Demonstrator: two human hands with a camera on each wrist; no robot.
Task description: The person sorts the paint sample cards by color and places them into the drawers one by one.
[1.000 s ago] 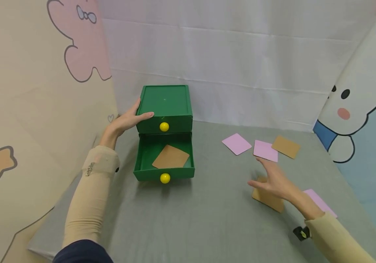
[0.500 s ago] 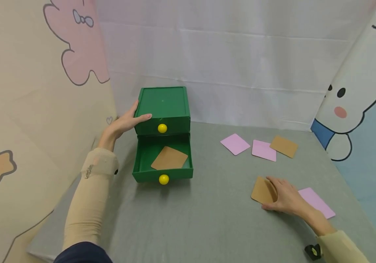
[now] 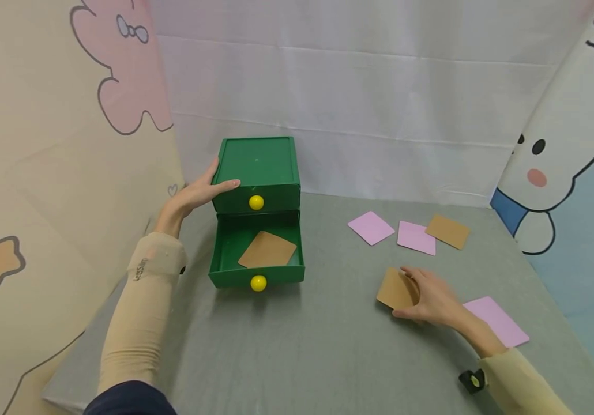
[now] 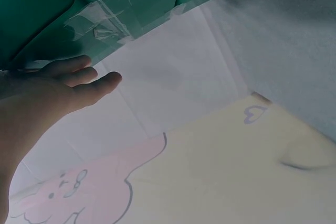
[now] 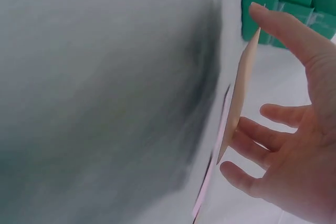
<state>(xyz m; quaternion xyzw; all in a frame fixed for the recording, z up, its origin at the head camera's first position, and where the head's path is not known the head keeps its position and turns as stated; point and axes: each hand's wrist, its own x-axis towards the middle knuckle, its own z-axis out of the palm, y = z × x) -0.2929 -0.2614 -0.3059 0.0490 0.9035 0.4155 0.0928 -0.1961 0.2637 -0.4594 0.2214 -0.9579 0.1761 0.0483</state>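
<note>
In the head view my left hand (image 3: 193, 193) rests against the left side of a small green drawer box (image 3: 260, 161), its thumb lying over the top front edge. The left wrist view shows its fingers fairly straight along the box side. A lower drawer (image 3: 224, 245) with a yellow knob (image 3: 258, 283) is pulled out and contains a brown card (image 3: 267, 249). My right hand (image 3: 434, 300) grips another brown card (image 3: 395, 288) by its edges between thumb and fingers, tilted just over the table. The right wrist view shows this card (image 5: 242, 90) edge-on.
On the grey table (image 3: 328, 357), two pink cards (image 3: 371, 227) and a brown card (image 3: 448, 231) lie at the back right. Another pink card (image 3: 496, 320) lies partly behind the right wrist. A white cloth (image 3: 354, 98) hangs behind, with cartoon-printed panels at both sides.
My right hand has come down onto the brown card, taken it between thumb and fingers, and shifted it left. My left hand stays on the green drawer box.
</note>
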